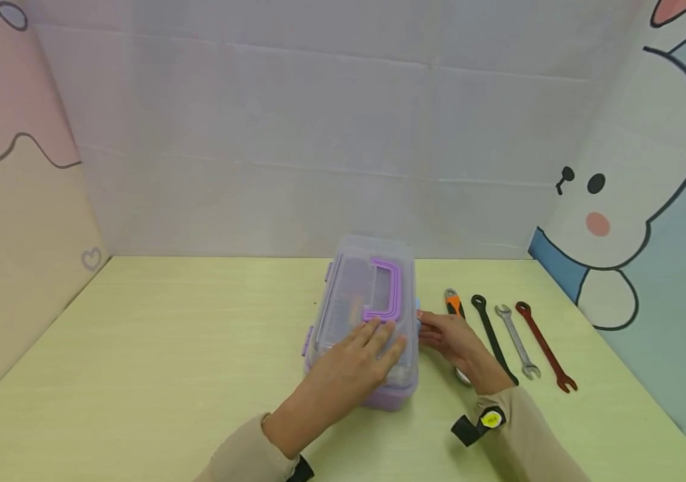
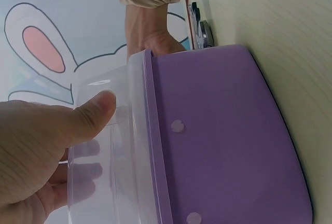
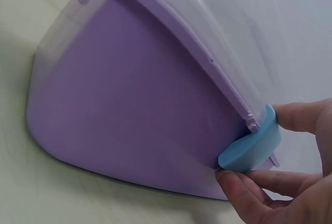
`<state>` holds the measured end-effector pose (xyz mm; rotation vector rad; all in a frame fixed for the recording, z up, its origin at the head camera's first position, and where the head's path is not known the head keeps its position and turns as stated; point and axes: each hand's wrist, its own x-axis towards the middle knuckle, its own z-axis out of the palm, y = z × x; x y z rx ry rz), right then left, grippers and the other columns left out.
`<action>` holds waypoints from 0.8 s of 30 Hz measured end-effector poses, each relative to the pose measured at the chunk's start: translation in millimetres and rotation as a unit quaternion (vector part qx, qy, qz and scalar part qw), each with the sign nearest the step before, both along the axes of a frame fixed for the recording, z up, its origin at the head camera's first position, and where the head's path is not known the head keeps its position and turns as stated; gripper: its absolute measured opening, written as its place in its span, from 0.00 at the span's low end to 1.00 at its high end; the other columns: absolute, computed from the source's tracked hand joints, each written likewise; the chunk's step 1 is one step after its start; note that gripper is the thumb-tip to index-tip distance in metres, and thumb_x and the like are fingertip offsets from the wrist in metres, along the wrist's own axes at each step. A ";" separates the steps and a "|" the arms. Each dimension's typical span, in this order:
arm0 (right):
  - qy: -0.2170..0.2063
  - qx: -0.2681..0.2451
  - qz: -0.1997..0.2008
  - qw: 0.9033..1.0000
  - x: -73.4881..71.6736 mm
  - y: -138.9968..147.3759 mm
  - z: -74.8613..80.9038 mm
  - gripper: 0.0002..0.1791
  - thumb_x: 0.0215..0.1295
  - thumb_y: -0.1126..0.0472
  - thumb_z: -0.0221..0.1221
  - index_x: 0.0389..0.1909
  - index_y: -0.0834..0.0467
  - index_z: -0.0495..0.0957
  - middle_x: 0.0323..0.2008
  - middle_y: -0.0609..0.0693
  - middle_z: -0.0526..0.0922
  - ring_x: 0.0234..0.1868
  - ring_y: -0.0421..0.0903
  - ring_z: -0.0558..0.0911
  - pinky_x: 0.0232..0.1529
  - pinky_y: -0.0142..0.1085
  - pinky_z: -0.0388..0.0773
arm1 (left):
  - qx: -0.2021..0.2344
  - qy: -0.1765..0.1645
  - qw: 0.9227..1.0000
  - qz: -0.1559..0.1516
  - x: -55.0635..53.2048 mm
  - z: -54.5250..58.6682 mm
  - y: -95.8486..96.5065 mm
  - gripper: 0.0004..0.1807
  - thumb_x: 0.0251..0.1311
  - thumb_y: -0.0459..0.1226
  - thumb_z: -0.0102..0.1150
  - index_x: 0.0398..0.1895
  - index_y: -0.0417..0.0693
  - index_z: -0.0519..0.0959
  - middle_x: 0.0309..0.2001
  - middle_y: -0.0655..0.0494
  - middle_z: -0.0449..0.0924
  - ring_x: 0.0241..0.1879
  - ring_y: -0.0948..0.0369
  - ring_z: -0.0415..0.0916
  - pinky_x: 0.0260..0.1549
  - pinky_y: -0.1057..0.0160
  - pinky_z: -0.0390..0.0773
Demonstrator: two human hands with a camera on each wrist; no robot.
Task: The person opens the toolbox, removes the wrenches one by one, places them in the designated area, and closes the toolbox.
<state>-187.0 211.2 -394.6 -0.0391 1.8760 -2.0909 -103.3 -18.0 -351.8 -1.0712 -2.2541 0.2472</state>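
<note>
A purple storage box (image 2: 223,130) with a clear lid (image 1: 349,294) and a purple carrying handle (image 1: 395,288) stands on the table, its lid down. My left hand (image 1: 349,365) rests on the near part of the lid with fingers extended; the left wrist view shows its thumb lying at the lid's near edge. At the box's right side, my right hand (image 3: 290,182) pinches a light blue latch (image 3: 254,143) between thumb and fingers. The latch stands tilted out from the box wall at its lower end, its upper end by the rim.
Right of the box lie a tool with an orange and black handle (image 1: 454,304), partly hidden by the right hand, a black wrench (image 1: 490,328), a silver wrench (image 1: 517,341) and a red wrench (image 1: 544,345). A white curtain (image 1: 258,134) hangs behind the table.
</note>
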 end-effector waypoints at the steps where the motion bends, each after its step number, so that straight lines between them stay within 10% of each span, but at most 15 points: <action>1: 0.000 0.004 0.000 1.000 0.2 0.1 0.2 0.14 0.71 0.62 0.51 0.29 0.50 0.82 0.29 0.43 0.86 0.34 0.35 0.85 0.41 0.27 0.83 | 0.007 -0.002 1.000 -0.001 0.3 -0.4 -0.4 0.24 0.57 0.39 0.64 0.59 0.52 0.75 0.58 0.50 0.77 0.58 0.55 0.76 0.59 0.63 0.75; 15: -0.011 -0.005 0.009 1.000 -2.5 1.6 1.5 0.11 0.71 0.60 0.51 0.31 0.53 0.81 0.31 0.43 0.86 0.35 0.36 0.85 0.42 0.27 0.83 | 0.049 -0.015 0.999 -0.015 -1.1 -3.6 -3.2 0.27 0.55 0.48 0.65 0.58 0.51 0.75 0.59 0.50 0.76 0.60 0.55 0.74 0.62 0.63 0.73; 24: -0.003 0.021 0.036 0.999 -3.5 5.2 1.7 0.22 0.72 0.60 0.49 0.56 0.75 0.67 0.33 0.43 0.85 0.38 0.35 0.84 0.44 0.27 0.82 | 0.040 0.001 0.999 -0.022 -3.2 -7.4 -3.9 0.28 0.55 0.49 0.65 0.58 0.51 0.75 0.58 0.51 0.77 0.59 0.56 0.74 0.62 0.63 0.73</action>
